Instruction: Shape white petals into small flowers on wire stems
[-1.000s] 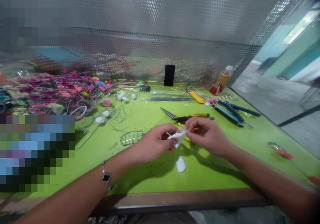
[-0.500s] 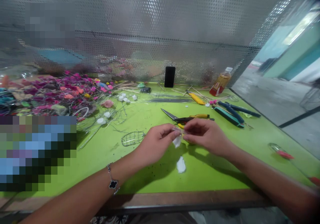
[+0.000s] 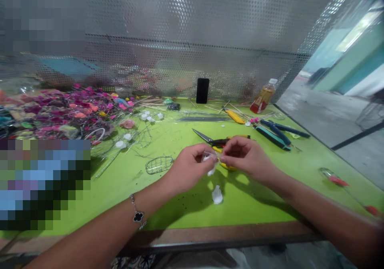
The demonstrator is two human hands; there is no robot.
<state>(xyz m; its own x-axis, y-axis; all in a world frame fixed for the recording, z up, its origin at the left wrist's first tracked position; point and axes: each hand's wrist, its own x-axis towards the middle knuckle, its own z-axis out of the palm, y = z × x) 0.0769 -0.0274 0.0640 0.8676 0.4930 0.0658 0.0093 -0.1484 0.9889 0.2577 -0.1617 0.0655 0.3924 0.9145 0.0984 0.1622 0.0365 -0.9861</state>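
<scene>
Two fingertip pinches hold a small white scrap (image 3: pixel 211 163) between the left hand (image 3: pixel 189 168) and right hand (image 3: pixel 246 157), above a green worktable (image 3: pixel 258 205); a second white scrap (image 3: pixel 217 195) lies at six o'clock, scissors (image 3: pixel 207 138) at twelve.

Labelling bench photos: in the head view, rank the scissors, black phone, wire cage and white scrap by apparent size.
Scissors, partly hidden, then wire cage and black phone, too alike to rank, then white scrap.
</scene>
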